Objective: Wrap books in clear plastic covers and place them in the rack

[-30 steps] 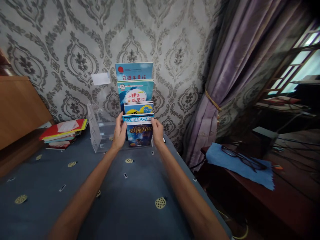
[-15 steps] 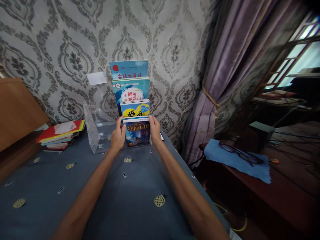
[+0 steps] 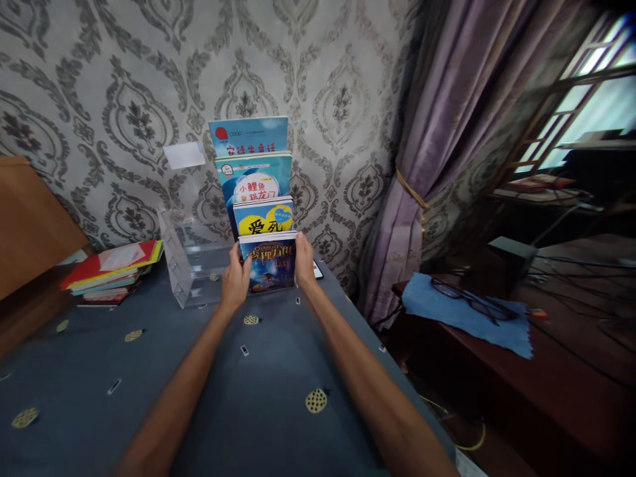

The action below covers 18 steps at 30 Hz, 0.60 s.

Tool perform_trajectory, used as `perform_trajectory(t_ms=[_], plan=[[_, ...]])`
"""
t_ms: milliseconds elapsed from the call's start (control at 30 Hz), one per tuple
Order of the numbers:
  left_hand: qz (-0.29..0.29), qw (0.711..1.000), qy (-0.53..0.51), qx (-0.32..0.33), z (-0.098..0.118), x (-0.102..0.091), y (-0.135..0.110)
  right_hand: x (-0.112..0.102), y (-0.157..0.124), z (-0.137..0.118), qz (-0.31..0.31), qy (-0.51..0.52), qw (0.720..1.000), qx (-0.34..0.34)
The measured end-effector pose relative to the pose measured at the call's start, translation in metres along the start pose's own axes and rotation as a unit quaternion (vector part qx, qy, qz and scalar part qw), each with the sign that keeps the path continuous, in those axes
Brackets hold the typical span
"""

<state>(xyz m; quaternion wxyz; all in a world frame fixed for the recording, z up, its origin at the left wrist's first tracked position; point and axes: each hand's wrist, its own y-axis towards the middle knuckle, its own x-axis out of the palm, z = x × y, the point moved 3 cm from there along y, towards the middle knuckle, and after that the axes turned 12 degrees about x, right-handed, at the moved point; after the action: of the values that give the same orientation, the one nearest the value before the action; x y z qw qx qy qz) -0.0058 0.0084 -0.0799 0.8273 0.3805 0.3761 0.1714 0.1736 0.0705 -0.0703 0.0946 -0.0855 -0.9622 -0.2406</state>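
A dark blue book (image 3: 268, 264) with gold lettering stands upright at the front of a stepped row of books. My left hand (image 3: 235, 277) grips its left edge, and my right hand (image 3: 304, 260) presses against its right edge, so the book sits between them. Behind it rise a blue-and-yellow book (image 3: 263, 216), a teal book (image 3: 254, 179) with red lettering, and a taller light blue book (image 3: 248, 134). A clear plastic rack (image 3: 173, 262) is beside my left hand, its lower part behind the books largely hidden.
Left of the rack lies a stack of books (image 3: 114, 271) topped in red and yellow. A phone (image 3: 318, 269) is partly visible behind my right hand. On the dark red desk (image 3: 472, 377) at right, glasses (image 3: 472, 301) rest on a blue cloth (image 3: 422, 305).
The whole view has shifted slightly, so the rack and books appear a little farther left. Both hands keep their hold on the front book, and more of the phone shows.
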Motion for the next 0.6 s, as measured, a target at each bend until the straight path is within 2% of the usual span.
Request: perform_trajectory(t_ms=[133, 300, 600], plan=[[-0.017, 0.999, 0.044, -0.01, 0.0, 0.007, -0.003, 0.003, -0.007, 0.007, 0.029, -0.024, 0.999, 0.0], [-0.046, 0.992, 0.116, -0.021, 0.004, 0.008, -0.003, 0.007, -0.011, 0.009, 0.035, -0.044, 0.998, 0.008], [-0.068, 0.986, 0.153, -0.016, 0.005, 0.008, -0.002, 0.009, -0.012, 0.006, 0.039, -0.051, 0.998, 0.013]])
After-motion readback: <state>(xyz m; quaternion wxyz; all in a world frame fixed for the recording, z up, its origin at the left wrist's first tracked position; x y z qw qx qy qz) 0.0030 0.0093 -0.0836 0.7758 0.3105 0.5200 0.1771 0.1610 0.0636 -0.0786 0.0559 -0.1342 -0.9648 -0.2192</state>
